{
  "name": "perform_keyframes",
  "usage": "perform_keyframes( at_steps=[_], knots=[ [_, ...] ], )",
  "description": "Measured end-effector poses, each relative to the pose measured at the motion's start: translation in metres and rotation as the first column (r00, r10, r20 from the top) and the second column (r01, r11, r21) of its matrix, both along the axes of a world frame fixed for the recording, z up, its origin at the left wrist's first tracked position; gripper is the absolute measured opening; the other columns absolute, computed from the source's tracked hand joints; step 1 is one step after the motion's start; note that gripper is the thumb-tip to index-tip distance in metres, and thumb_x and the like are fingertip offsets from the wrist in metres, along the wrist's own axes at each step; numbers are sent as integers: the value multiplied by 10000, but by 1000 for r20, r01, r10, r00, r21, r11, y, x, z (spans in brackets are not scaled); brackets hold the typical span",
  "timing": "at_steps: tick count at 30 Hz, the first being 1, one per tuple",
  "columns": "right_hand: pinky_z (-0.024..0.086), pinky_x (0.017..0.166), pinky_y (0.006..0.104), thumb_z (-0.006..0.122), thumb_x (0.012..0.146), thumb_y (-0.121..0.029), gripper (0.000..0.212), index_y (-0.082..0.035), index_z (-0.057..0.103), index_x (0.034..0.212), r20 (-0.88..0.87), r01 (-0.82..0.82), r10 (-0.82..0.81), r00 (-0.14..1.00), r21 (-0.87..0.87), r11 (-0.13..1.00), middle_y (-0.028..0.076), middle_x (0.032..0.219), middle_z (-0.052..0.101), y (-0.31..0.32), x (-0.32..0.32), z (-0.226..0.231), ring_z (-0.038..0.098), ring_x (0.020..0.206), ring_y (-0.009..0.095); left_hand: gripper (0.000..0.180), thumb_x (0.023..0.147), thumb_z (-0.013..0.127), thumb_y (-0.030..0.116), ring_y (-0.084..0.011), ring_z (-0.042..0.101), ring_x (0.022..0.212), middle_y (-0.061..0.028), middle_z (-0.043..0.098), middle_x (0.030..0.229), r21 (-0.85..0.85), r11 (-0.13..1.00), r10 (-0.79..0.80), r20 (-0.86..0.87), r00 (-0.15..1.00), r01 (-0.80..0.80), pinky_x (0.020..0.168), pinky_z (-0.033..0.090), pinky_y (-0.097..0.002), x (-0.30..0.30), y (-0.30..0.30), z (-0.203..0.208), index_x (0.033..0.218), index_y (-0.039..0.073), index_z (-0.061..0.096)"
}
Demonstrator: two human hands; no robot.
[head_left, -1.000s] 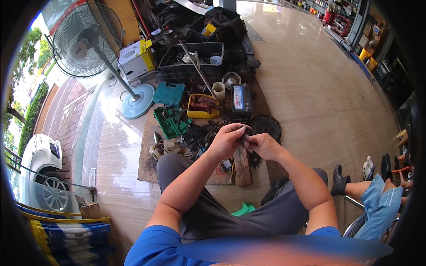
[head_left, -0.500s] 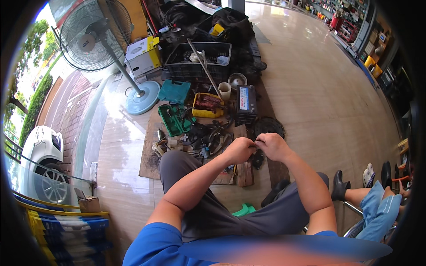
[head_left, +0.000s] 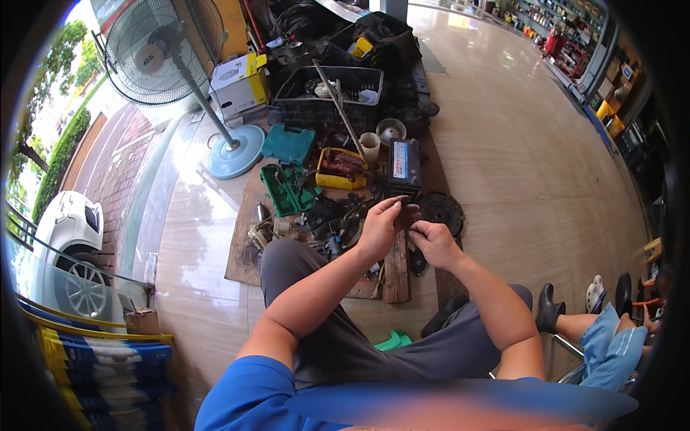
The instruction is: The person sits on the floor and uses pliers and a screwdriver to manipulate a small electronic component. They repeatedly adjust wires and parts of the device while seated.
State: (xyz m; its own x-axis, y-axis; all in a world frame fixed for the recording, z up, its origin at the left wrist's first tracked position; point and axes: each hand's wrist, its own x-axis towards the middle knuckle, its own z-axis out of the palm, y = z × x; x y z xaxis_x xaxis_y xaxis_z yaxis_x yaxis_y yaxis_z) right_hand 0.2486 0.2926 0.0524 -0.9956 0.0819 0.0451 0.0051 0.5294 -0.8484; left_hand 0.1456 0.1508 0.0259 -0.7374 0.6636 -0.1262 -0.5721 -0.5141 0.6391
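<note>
Over the lap: left hand point(head_left: 379, 231) and right hand point(head_left: 433, 243) pinched together on a small dark part point(head_left: 407, 215). Just beyond, wooden plank point(head_left: 396, 269), round black disc point(head_left: 440, 210). Farther: battery point(head_left: 404, 162), yellow tray point(head_left: 340, 168), black crate point(head_left: 332, 93), fan point(head_left: 167, 49).

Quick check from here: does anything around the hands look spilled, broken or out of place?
Nothing looks spilled or broken. Both hands, left hand and right hand, pinch a small dark part. Loose dark parts lie scattered on the board, and a long rod juts askew from the black crate.
</note>
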Motion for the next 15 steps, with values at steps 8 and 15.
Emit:
perform_keyframes(
  at_steps=[8, 15],
  knots=[
    [532, 740, 352, 653, 942, -124, 145, -27, 706, 1034, -3, -18, 18, 1000, -60, 998, 166, 883, 716, -2, -3, -10, 689, 767, 259, 221, 1058, 503, 153, -216, 690, 833, -114, 699, 933, 123, 987, -102, -1, 995, 102, 788, 579, -370, -4, -10, 8, 1151, -6, 626],
    [547, 771, 400, 653, 945, -206, 163, -78, 711, 1028, 61, -206, 198, 978, 238, 949, 151, 925, 724, 10, -2, 13, 692, 864, 343, 216, 1055, 523, 169, -127, 574, 673, -39, 614, 775, -90, 916, -401, -162, 902, 391, 647, 480, -275, -4, -18, 23, 1088, -2, 652]
  ],
)
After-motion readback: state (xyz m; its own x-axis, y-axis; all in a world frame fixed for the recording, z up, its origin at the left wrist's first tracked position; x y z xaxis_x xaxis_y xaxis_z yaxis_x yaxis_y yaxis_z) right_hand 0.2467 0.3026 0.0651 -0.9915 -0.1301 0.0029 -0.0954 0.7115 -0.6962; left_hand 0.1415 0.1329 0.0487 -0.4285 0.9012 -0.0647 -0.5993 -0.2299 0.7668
